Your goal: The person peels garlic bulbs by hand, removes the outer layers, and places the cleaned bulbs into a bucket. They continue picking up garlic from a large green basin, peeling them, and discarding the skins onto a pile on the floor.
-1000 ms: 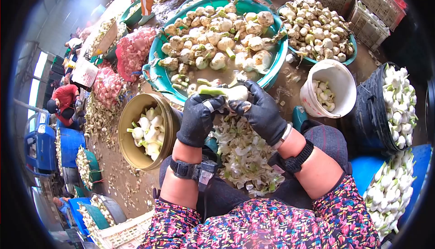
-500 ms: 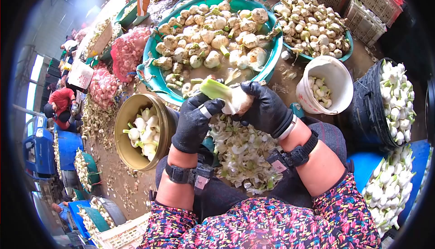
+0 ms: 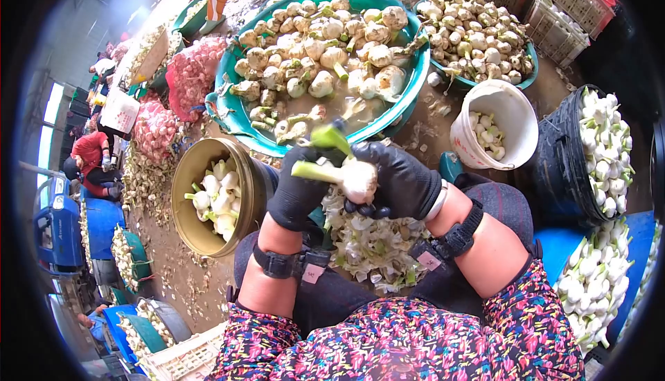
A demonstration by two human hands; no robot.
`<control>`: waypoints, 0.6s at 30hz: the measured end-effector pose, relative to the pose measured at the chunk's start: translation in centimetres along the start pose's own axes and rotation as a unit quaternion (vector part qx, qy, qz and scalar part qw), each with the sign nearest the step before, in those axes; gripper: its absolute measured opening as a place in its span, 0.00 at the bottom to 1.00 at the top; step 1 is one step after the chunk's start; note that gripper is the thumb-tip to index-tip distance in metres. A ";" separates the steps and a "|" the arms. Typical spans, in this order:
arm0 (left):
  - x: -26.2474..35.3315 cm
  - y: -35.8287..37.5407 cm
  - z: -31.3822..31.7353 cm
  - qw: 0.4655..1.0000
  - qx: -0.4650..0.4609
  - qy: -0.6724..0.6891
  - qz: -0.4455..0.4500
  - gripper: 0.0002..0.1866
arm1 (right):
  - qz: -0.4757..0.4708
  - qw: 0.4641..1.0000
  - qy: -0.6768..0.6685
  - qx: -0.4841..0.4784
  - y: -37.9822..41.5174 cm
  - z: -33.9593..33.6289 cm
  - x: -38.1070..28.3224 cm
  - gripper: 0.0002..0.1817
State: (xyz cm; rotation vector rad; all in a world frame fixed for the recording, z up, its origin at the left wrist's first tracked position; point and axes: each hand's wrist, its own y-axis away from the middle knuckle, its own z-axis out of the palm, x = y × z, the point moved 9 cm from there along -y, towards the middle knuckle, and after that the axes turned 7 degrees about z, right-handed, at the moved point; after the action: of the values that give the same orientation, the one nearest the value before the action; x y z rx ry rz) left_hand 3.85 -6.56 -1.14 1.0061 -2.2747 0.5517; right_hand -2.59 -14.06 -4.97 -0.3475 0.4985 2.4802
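My right hand [image 3: 403,181], in a black glove, is closed around a white garlic bulb [image 3: 359,181], whose pale green stem points left. My left hand [image 3: 299,188], also gloved in black, is closed just behind that stem. At its blurred fingertips a green strip of garlic skin [image 3: 332,140] stands up, apart from the stem. Below both hands, peeled garlic skins [image 3: 377,246] are heaped between my knees. Peeled white bulbs lie in the tan bucket [image 3: 181,225] to the left.
Ahead stands a green tub [image 3: 223,107] of unpeeled garlic in murky water. A second basin [image 3: 532,76] of bulbs is at right, near a white bucket [image 3: 463,128] and a black bucket [image 3: 554,166] of peeled garlic. A person in red [image 3: 90,149] sits far left.
The bulb has turned, its stem now pointing left and lower. A green strip has come away from the stem near my left fingers. Both hands stay close together.
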 end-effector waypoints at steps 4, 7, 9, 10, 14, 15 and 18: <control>1.2 0.4 -0.7 0.948 0.027 0.317 0.002 0.19 | -0.071 0.997 0.001 -0.001 -0.1 -1.5 -2.3 0.26; 1.2 0.7 0.4 0.863 0.096 0.489 -0.085 0.15 | -0.084 0.996 -0.021 0.029 -0.8 -2.3 -1.8 0.22; 0.9 0.6 -0.7 0.941 0.100 0.323 -0.019 0.12 | -0.187 0.972 0.127 0.071 -0.9 -3.0 -3.4 0.19; 1.7 0.5 -1.4 0.970 0.085 0.222 0.047 0.12 | -0.288 0.911 0.274 0.109 0.0 -2.3 -5.2 0.16; 3.0 0.2 -3.4 0.967 0.164 0.018 0.195 0.13 | -0.399 0.817 0.338 0.245 4.5 0.6 -7.9 0.10; 1.7 0.5 -3.5 0.959 0.178 -0.078 0.206 0.13 | -0.449 0.777 0.362 0.253 5.7 1.2 -8.1 0.09; -0.4 1.2 -5.3 0.961 0.201 -0.129 0.140 0.14 | -0.581 0.339 0.681 0.288 11.1 6.0 -8.8 0.08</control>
State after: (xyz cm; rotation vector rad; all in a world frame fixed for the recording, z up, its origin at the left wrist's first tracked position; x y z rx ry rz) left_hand 4.96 -2.60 2.38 0.9909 -2.6211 1.0945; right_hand -2.92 -24.32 6.51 -1.6640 1.0723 0.0085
